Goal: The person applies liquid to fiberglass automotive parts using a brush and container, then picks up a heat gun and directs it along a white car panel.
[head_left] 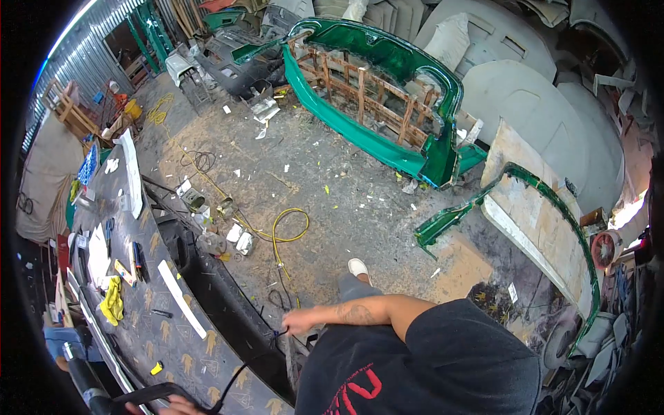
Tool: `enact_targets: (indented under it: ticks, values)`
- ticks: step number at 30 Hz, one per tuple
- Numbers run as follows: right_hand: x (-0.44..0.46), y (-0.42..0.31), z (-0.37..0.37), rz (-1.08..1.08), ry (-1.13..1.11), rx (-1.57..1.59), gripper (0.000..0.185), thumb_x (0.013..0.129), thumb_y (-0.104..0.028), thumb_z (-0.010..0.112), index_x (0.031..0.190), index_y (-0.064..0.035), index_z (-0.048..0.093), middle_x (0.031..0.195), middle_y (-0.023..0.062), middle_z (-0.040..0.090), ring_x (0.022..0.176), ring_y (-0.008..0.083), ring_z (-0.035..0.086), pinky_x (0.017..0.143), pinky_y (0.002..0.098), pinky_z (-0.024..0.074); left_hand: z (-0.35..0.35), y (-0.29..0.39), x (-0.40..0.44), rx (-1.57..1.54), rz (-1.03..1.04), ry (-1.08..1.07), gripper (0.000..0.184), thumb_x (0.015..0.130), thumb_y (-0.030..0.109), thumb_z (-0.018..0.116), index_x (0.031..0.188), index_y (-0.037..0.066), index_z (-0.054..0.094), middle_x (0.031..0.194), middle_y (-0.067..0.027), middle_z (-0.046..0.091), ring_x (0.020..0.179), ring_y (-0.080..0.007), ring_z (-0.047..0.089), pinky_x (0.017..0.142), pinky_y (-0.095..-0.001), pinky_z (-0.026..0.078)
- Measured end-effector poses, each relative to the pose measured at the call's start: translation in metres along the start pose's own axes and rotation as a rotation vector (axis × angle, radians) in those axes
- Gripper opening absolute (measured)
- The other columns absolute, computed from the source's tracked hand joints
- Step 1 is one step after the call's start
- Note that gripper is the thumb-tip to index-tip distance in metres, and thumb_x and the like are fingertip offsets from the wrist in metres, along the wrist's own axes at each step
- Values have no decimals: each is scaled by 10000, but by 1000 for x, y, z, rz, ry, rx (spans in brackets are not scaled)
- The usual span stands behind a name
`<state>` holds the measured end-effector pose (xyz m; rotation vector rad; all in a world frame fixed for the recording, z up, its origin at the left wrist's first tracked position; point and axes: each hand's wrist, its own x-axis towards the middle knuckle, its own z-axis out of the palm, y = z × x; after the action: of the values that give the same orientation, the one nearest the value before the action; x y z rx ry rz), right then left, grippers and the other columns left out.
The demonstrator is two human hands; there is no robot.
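At the bottom edge, my left hand (178, 407) is partly cut off, its fingers wrapped round the black handle of what looks like a heat gun (90, 382). The tool has a cylindrical barrel and a metal tip pointing up and left. From its handle side a black cord (238, 370) loops up across the table edge to my right hand (299, 320). That hand is closed on the cord, just off the right side of the table. Beneath the cord lies a long black moulded panel (221, 297).
The patterned worktable (155, 339) carries a yellow cloth (111, 301), a white strip (182, 299), a yellow-black tool (157, 368) and several pens. A yellow hose (277, 232) lies on the littered floor. Green frames (373, 138) and a green curved trim (595, 277) stand beyond.
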<state>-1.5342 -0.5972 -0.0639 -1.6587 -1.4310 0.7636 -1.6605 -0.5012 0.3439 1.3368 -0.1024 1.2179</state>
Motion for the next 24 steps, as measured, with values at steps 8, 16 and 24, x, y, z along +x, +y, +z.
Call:
enact_targets:
  ticks: [8, 16, 24]
  values:
    - [-79, -2, -86, 250, -36, -67, 344, 935, -313, 447, 996, -6, 589, 876, 211, 597, 857, 386, 571, 735, 455, 450, -17, 19, 9, 142, 174, 26, 686, 791, 214, 611, 1340, -41, 288, 711, -32, 518, 603, -127, 510, 660, -301, 399]
    - [-137, -38, -190, 354, 409, 169, 258, 932, -222, 505, 970, 11, 609, 907, 112, 579, 811, 214, 572, 728, 310, 447, -12, 8, -38, 248, 43, 233, 714, 790, 228, 617, 1355, -8, 250, 573, -48, 456, 428, -148, 460, 516, -277, 356]
    - [-126, -109, -279, 379, 181, 310, 331, 957, -251, 450, 806, 12, 584, 706, 73, 620, 699, 176, 604, 646, 315, 478, 21, -73, -120, 328, -614, 213, 809, 680, 110, 710, 1366, 111, 280, 1235, -209, 487, 910, -242, 596, 772, -340, 488]
